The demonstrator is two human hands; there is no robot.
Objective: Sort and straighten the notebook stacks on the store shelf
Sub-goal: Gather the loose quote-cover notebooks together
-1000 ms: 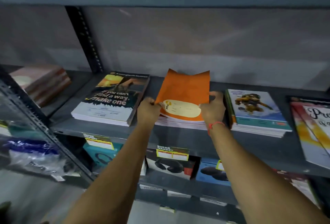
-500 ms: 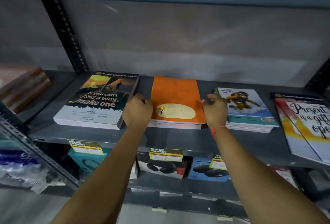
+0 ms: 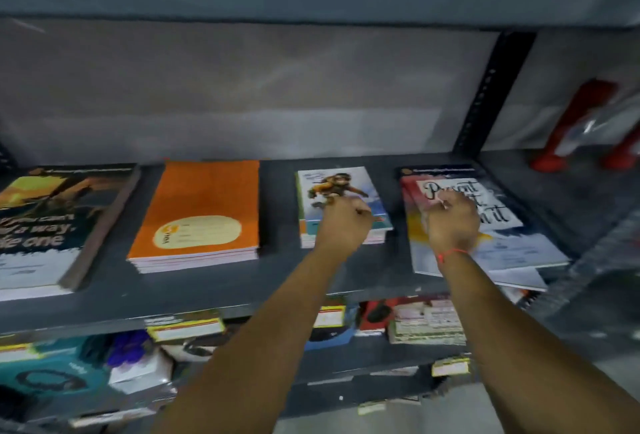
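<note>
Notebook stacks (image 3: 341, 207) lie flat on the shelf (image 3: 221, 290), left hand (image 3: 343, 226) curled over the cartoon-cover pile, right hand (image 3: 452, 222) loosely curled over the skewed lettered stack (image 3: 485, 226), whose overhanging lower books could slide off if nudged.

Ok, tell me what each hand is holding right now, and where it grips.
Neither visibly grips anything. The left hand is curled over the cartoon-cover stack; the right hand over the lettered-cover stack. Motion blur hides any contact.
</note>
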